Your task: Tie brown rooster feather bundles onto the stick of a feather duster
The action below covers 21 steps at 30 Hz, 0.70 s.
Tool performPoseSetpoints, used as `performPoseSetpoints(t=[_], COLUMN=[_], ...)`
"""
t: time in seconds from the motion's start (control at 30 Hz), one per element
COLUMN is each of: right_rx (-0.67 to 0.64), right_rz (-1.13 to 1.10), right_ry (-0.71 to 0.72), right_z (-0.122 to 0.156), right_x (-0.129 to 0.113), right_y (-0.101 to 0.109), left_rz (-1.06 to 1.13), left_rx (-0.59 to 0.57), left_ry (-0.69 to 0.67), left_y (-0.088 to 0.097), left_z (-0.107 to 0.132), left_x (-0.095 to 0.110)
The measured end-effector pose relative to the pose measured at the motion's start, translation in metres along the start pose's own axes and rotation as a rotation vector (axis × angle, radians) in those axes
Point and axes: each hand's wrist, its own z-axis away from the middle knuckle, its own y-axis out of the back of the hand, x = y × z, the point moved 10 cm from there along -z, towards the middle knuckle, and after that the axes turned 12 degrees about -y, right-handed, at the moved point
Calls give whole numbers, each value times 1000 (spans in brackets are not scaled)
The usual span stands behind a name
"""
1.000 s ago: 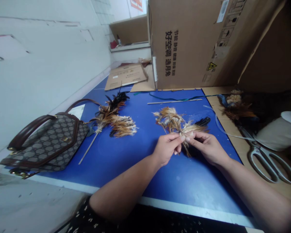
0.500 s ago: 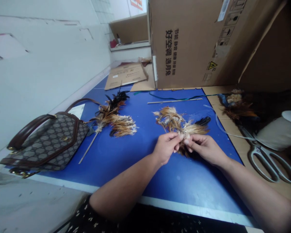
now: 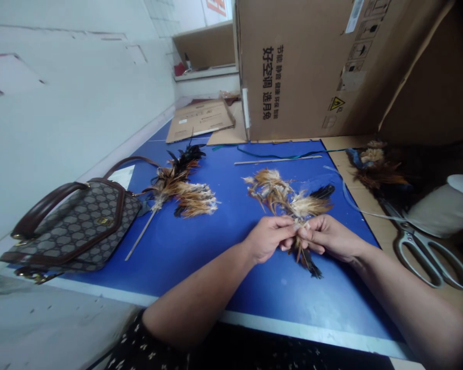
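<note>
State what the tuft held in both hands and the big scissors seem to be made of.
The brown-and-cream tuft looks like real feathers: wispy barbs, dark glossy tips. The large grey scissors look like bare metal: dull silvery sheen, probably steel.

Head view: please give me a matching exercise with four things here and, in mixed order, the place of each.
1. handbag
2. scissors
3. feather bundle
4. cardboard box

a. upright at the back
b. pinched between left hand and right hand
c. far left edge of the blue table
d. on the brown sheet, right side

Pairs: 1-c, 2-d, 3-b, 4-a
</note>
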Motion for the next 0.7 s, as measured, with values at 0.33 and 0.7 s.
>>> performPoseSetpoints(t=[0.33, 0.7], right_rx=[145, 413], right_rz=[-12, -4], right_ry=[100, 221], right_z=[-4, 10], right_x=[-8, -21], right_y=[12, 43], left_rz=[50, 63], left_rx=[213, 178], left_ry=[-97, -63], left_y=[20, 24], left_z=[-2, -2], left_x=[19, 23])
